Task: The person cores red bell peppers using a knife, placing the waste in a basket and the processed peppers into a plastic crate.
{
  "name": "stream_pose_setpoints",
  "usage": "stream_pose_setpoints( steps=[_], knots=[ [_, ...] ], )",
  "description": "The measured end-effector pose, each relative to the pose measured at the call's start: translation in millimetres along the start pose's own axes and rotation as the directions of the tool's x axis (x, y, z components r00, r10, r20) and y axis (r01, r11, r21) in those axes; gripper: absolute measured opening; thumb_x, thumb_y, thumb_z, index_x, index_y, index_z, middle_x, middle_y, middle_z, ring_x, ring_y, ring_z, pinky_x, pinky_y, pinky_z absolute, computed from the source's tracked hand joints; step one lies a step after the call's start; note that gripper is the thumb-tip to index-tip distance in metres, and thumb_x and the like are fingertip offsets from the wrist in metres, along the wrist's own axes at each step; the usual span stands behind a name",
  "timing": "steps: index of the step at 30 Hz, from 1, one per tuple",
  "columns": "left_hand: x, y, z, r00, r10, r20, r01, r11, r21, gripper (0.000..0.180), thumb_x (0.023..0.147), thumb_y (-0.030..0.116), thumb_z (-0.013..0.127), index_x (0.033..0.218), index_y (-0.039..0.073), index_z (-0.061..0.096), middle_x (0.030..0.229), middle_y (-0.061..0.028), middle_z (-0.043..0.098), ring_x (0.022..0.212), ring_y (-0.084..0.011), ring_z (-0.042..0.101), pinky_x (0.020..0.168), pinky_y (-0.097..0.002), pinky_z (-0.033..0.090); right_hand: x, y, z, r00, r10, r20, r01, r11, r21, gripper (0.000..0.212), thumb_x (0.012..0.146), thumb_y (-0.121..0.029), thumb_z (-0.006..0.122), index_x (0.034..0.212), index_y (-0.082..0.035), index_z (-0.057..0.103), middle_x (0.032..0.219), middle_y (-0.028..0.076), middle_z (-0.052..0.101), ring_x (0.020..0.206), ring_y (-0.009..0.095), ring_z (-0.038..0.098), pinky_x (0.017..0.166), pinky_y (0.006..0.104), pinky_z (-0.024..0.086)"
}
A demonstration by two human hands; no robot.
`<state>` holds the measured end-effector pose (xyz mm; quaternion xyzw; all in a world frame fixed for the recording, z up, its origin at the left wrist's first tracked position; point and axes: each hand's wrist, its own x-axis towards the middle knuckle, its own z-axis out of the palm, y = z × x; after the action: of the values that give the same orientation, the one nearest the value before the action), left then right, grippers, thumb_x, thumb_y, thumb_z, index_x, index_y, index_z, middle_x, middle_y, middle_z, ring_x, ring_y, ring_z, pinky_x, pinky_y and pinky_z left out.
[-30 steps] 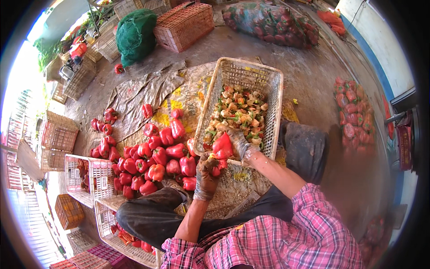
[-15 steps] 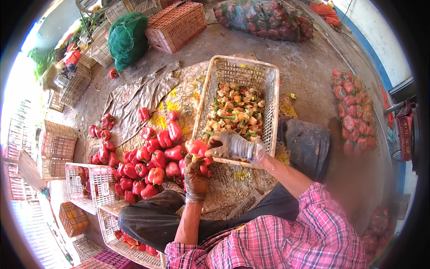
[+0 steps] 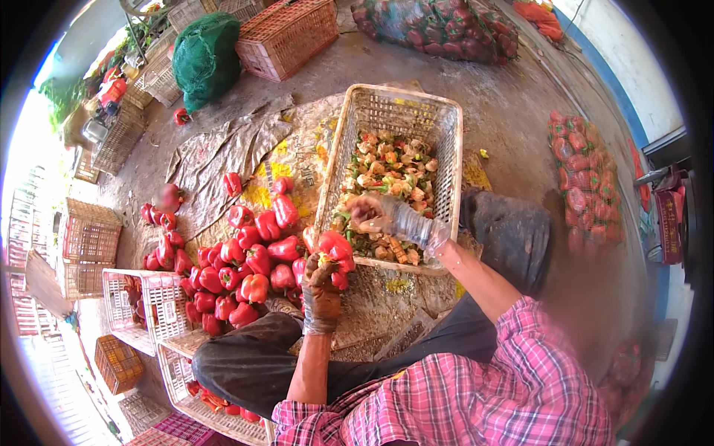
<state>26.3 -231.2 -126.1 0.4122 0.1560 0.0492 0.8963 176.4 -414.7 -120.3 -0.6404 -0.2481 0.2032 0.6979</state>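
Note:
My left hand [image 3: 321, 299], in a dirty, thin glove wrapped at the wrist, is closed on a red bell pepper [image 3: 336, 247]. A pale spot shows on the pepper just above my fingers. My right hand [image 3: 381, 215], gloved the same way, is over the near part of a pale plastic crate [image 3: 455, 160]. Motion smears its fingers, so whether they hold anything cannot be told. Inside the crate lie many pepper cores [image 3: 394, 167] with pale seeds and green stems. A heap of red bell peppers [image 3: 242, 267] lies to the left of my left hand.
Beneath the heap and crate is a worn, yellow-stained sheet [image 3: 230, 152]. Pale crates [image 3: 134, 305] stand at my left. Mesh sacks of peppers [image 3: 584, 178] lie at the right and far side [image 3: 439, 33]. A green net bundle [image 3: 207, 63] sits beside a reddish crate [image 3: 286, 44].
My right hand has moved away from the pepper, rightward and up over the cores in the crate. My left hand stays near the same place with the pepper.

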Motion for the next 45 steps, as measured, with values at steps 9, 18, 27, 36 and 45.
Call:
stream_pose_setpoints(
  steps=[9, 18, 27, 36, 45],
  knots=[
    [-2.2, 10.3, 11.3, 0.992, -0.128, 0.017, 0.129, 0.987, -0.095, 0.037, 0.080, 0.002, 0.062, 0.116, 0.003, 0.057, 0.109, -0.0073, 0.063, 0.099, -0.0172, 0.061, 0.086, -0.0298, 0.049, -17.9, -38.3, 25.8, 0.928, 0.347, 0.140, -0.374, 0.860, 0.347, 0.022, 0.080, -0.020, 0.074, 0.087, -0.002, 0.064, 0.077, 0.004, 0.065, 0.062, 0.012, 0.062, 0.053, 0.0247, 0.051],
    [0.2, 9.8, 15.5, 0.987, -0.150, 0.052, 0.150, 0.989, 0.004, 0.032, 0.081, 0.002, 0.063, 0.112, 0.004, 0.059, 0.104, -0.0037, 0.063, 0.093, -0.0146, 0.061, 0.082, -0.0284, 0.050, -21.4, 33.2, -44.7, 0.958, 0.285, 0.021, -0.205, 0.738, -0.643, 0.095, 0.077, -0.041, 0.076, 0.149, -0.011, 0.021, 0.149, 0.019, 0.031, 0.129, 0.033, 0.043, 0.102, 0.0483, 0.043],
    [-6.4, 4.9, 12.9, 0.998, -0.066, -0.010, 0.066, 0.957, 0.281, 0.022, 0.092, 0.015, 0.061, 0.109, 0.002, 0.061, 0.096, -0.0001, 0.063, 0.086, -0.0078, 0.058, 0.077, -0.0222, 0.046, -21.4, -21.7, 63.2, 0.946, 0.322, 0.038, -0.303, 0.918, -0.255, 0.043, 0.086, -0.046, 0.065, 0.092, -0.005, 0.057, 0.071, 0.004, 0.054, 0.070, 0.013, 0.052, 0.063, 0.0305, 0.045],
    [-5.1, -12.6, 23.3, 0.973, -0.121, -0.199, 0.115, 0.992, -0.041, 0.024, 0.092, 0.017, 0.061, 0.109, 0.000, 0.059, 0.098, -0.0059, 0.067, 0.087, -0.0124, 0.063, 0.077, -0.0248, 0.051, -29.2, 15.0, 78.6, 0.833, 0.496, -0.244, -0.525, 0.849, -0.066, 0.027, 0.083, -0.029, 0.072, 0.087, -0.004, 0.063, 0.072, -0.003, 0.055, 0.069, 0.006, 0.049, 0.060, 0.0248, 0.043],
    [14.9, -15.0, -5.2, 0.962, 0.008, -0.274, -0.038, 0.994, -0.103, 0.017, 0.092, 0.013, 0.059, 0.106, 0.004, 0.057, 0.093, -0.0044, 0.063, 0.082, -0.0118, 0.059, 0.070, -0.0242, 0.049, -37.0, -19.6, 94.7, 0.764, 0.642, -0.061, -0.645, 0.762, -0.053, 0.029, 0.084, -0.028, 0.072, 0.093, -0.004, 0.059, 0.075, -0.001, 0.063, 0.060, 0.004, 0.050, 0.054, 0.0214, 0.042]
  ],
)
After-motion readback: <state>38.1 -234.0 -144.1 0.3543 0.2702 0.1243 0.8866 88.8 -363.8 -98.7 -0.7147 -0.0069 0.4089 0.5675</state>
